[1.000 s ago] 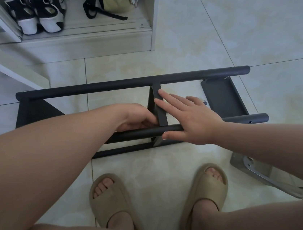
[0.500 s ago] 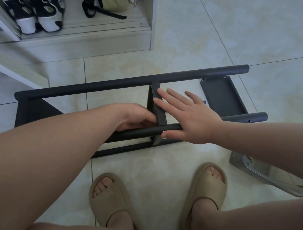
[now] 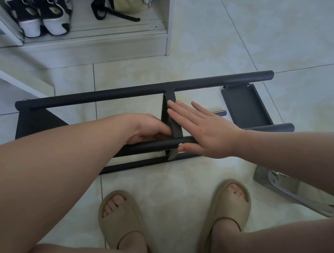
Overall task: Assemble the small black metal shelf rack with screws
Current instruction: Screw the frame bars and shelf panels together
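Sandals (image 3: 118, 215) – one pair, tan, on the near floor (image 3: 276, 30), toes towards the work. Clear bag (image 3: 295, 197) with a bent metal piece inside, near-right floor, partly under the right forearm.

Rack (image 3: 116, 93) – black, part-built, lying lengthwise mid-floor just beyond the feet: near tube (image 3: 266, 130), far tube, centre cross bar (image 3: 175, 125) between them, end panel (image 3: 245, 107) at the right.

Right hand (image 3: 202, 130) – flat, fingers straight, pressing cross bar and near tube together, thumb at the tube's near side.

Left hand (image 3: 147, 128) – fingers curled against the bar's left face; what they hold, if anything, is hidden, so its grip cannot be told.

Silver pin (image 3: 219, 113) on the floor just past the right fingertips.

Change over the last second: none to speak of; both hands keep the same places. Judgement: the centre joint is being steadied or fastened, not yet released, and the right end panel looks unfixed.

Shoe cupboard (image 3: 162, 18) at the floor's far edge, holding sneakers (image 3: 46, 21) and a yellow bag (image 3: 127, 2). Room: bare tile far-right and between rack and cupboard step; the near side is crowded by feet and bag.
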Demonstrator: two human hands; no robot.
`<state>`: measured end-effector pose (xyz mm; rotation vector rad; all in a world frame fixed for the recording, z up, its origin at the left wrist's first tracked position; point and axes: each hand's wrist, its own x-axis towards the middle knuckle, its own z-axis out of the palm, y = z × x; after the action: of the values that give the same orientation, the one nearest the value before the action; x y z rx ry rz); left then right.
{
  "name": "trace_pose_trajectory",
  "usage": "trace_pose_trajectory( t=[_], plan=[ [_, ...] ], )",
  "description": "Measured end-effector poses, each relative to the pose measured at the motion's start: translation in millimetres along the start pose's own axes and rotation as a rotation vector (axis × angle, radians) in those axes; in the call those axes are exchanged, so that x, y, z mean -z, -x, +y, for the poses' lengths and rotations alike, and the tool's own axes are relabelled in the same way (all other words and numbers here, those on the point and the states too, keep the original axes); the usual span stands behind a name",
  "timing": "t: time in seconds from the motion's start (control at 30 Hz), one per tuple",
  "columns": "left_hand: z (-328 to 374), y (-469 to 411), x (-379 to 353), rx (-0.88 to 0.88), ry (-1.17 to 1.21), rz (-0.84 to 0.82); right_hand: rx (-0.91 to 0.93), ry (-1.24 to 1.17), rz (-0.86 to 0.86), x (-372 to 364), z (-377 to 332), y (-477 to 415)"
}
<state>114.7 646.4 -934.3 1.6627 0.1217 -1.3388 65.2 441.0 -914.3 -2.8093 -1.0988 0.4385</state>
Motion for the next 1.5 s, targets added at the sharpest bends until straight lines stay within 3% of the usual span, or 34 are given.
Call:
trace_pose_trajectory(
  t=[0.33,0.57,0.83,1.0,1.23,1.5],
  plan=[
    [-4.5,-0.1,5.1,0.035,0.075,-0.09,-0.014,-0.023,0.034,-2.6,-2.1,1.0],
    [-3.7,-0.6,0.8,-0.027,-0.029,-0.034,-0.016,-0.023,0.042,-4.2,-2.0,1.2],
    [-4.4,-0.3,3.7,0.031,0.034,-0.075,-0.021,-0.02,0.048,-4.1,-2.4,1.1],
    [-4.6,-1.4,2.1,-0.045,-0.064,-0.01,-0.025,-0.017,0.048,-3.8,-2.3,1.0],
    [-5.5,0.4,6.6,0.035,0.007,-0.089,-0.028,-0.017,0.053,-3.4,-3.1,1.0],
    [-4.7,-3.0,4.6,0.032,-0.023,-0.073,-0.031,-0.011,0.05,-3.3,-2.5,0.4]
  ],
)
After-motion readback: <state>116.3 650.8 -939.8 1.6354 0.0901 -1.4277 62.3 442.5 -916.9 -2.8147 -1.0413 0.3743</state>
